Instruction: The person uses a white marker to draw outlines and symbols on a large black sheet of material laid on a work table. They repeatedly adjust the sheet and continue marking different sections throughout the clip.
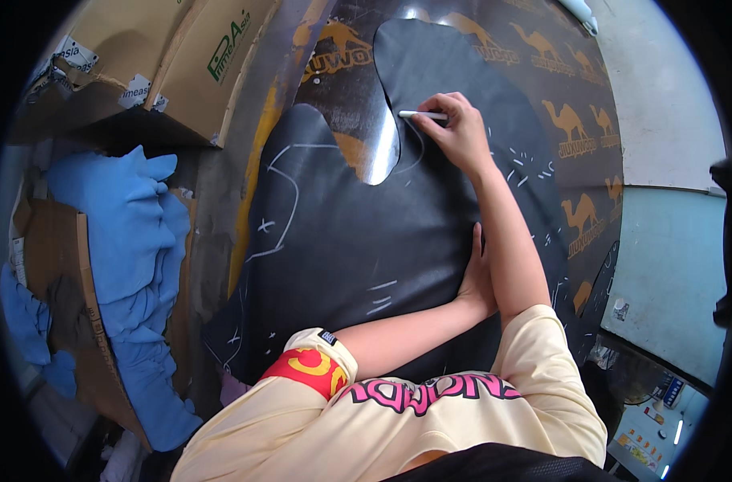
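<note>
A large black leather hide [358, 217] lies spread on the table in front of me, with white lines, crosses and short strokes on it. Near its far end my right hand [460, 132] pinches a white marking stick [424, 115], its tip at the hide beside the curved inner edge. A faint white curve runs just below that tip. My left hand [480, 277] lies flat on the hide closer to me, beneath my right forearm, which hides part of its fingers; it holds nothing visible.
The dark tabletop [334, 60] bears orange camel prints. Cardboard boxes [197, 72] stand at the far left. Below them, blue leather pieces [133, 233] drape over an open carton [89, 273]. Pale panels [663, 96] border the right, with a small lit surface [647, 438] at the lower right.
</note>
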Demonstrator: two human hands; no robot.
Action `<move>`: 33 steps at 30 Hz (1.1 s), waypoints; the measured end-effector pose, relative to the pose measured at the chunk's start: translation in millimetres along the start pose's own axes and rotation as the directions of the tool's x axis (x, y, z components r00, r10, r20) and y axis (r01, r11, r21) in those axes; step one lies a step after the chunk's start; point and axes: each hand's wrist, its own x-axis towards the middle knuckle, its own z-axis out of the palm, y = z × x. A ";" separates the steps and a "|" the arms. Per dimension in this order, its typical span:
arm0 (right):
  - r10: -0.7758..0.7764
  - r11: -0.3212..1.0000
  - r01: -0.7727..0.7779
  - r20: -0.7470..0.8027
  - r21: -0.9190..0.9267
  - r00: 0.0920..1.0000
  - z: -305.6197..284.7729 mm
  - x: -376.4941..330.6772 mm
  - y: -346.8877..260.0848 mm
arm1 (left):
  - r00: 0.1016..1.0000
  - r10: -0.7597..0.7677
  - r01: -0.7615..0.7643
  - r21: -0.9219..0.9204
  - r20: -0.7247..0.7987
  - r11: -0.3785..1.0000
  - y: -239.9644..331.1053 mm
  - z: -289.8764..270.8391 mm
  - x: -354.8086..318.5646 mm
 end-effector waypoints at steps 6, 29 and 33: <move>0.260 0.840 -0.113 -0.210 0.531 0.943 -3.9 52.4 49.0 | 0.997 0.047 -0.038 -0.138 0.064 0.990 -4.3 -3.4 1.2; 0.122 0.981 -0.095 -0.157 0.167 0.980 -6.9 108.4 56.7 | 0.998 -0.004 0.009 -0.081 0.070 0.997 -3.7 -3.2 4.9; 0.056 0.998 -0.053 -0.125 0.029 0.991 9.2 97.6 34.1 | 0.999 0.012 -0.019 -0.225 -0.033 0.974 -1.3 3.8 2.1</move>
